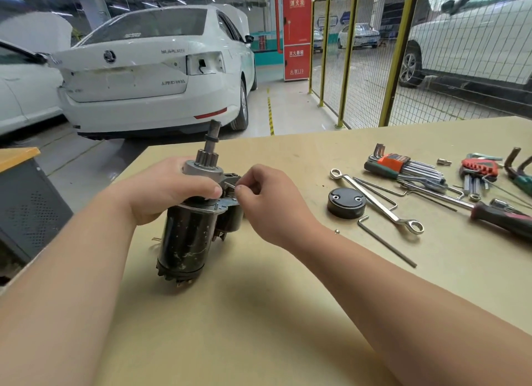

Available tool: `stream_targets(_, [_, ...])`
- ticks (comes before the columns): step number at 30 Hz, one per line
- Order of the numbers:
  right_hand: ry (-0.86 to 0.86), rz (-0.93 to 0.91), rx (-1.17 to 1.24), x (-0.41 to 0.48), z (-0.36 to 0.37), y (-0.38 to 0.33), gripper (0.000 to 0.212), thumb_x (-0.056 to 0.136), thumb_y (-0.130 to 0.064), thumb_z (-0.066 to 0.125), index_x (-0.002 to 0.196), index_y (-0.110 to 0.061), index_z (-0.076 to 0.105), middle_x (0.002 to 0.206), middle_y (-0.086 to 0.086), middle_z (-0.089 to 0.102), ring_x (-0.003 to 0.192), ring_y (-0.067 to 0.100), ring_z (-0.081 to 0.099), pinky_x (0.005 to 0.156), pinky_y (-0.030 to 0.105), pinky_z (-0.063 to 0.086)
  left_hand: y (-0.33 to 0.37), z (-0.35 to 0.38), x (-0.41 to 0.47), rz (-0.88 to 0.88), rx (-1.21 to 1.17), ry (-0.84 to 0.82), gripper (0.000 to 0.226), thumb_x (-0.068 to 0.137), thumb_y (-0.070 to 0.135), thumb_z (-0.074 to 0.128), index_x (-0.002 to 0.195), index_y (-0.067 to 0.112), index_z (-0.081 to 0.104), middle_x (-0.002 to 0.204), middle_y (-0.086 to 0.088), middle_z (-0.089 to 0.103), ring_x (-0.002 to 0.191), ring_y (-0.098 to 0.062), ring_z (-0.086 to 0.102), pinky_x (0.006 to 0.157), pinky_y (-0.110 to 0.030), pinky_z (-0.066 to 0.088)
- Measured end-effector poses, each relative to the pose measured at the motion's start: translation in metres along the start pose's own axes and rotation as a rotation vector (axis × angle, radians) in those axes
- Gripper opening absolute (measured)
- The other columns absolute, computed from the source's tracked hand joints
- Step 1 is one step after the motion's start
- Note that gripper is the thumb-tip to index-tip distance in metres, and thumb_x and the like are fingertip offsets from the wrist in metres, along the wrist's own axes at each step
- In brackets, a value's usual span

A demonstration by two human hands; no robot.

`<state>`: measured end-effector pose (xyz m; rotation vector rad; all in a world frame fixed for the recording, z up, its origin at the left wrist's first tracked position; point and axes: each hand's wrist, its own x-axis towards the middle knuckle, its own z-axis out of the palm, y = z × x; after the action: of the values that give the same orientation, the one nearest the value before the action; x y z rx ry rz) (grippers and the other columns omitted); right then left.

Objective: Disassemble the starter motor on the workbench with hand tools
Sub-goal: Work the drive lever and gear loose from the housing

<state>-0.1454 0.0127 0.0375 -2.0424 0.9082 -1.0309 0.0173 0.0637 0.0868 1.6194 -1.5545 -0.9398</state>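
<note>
Loosening a fastener, we judge, is the step in hand. The starter motor [184,236] stands upright on the bench [259,313], toward its left edge. Our left hand [169,190] has its fingers wrapped round the upper housing. Our right hand [267,201] pinches a small hex key [229,185] at the flange. Next move calls for turning the key while bracing the body against twist. Farther right lie a black end cap [346,202], a ring spanner [377,201] and hex key sets [403,166].
</note>
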Motion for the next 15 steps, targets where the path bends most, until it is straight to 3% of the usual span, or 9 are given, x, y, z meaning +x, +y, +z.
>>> stream_targets(6, [0.002,0.007,-0.070,0.0049,0.0002,0.0006,0.018,0.085,-0.018,0.051,0.070,-0.028,0.051,0.067,-0.009,0.058,0.055,0.008,0.053,0.048,0.025,0.043,-0.0050,-0.0025,0.0016,0.036,-0.020,0.009,0.025,0.065,0.023,0.068,0.086,0.013,0.059,0.068,0.005,0.063,0.064,-0.007,0.061,0.066,-0.028,0.043])
stream_targets(11, [0.019,-0.037,-0.128,0.0039,0.0021,0.0015,0.015,0.083,-0.017,0.051,0.071,-0.025,0.053,0.066,-0.007,0.058,0.062,0.015,0.055,0.057,0.036,0.050,-0.0057,-0.0025,0.0026,0.095,-0.015,-0.025,0.019,0.067,0.024,0.067,0.080,0.013,0.059,0.067,0.005,0.062,0.062,-0.007,0.060,0.058,-0.017,0.047])
stream_targets(15, [0.030,-0.072,-0.179,0.0038,0.0032,-0.0005,0.012,0.084,-0.016,0.050,0.074,-0.022,0.053,0.066,-0.005,0.057,0.063,0.017,0.054,0.056,0.035,0.048,-0.0082,-0.0044,0.0034,0.091,0.002,-0.013,0.019,0.065,0.028,0.071,0.076,0.017,0.060,0.067,0.004,0.062,0.063,-0.008,0.060,0.067,-0.029,0.043])
